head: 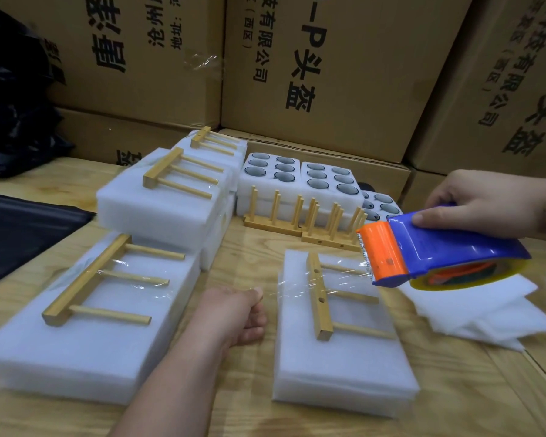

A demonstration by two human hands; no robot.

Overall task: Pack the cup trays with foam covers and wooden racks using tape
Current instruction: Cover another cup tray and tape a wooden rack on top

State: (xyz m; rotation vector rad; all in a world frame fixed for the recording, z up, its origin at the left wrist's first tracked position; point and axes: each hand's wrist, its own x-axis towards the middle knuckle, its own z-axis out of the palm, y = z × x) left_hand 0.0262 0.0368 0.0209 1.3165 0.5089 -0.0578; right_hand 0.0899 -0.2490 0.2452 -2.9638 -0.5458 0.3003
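Lower centre: left hand pinching tape end, right hand clamped on dispenser. Best kept taut, pulled straight across rack on foam pack, pressed down before cutting.

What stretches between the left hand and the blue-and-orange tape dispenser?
A strip of clear tape, running from the left hand across the wooden rack to the dispenser, in the head view.
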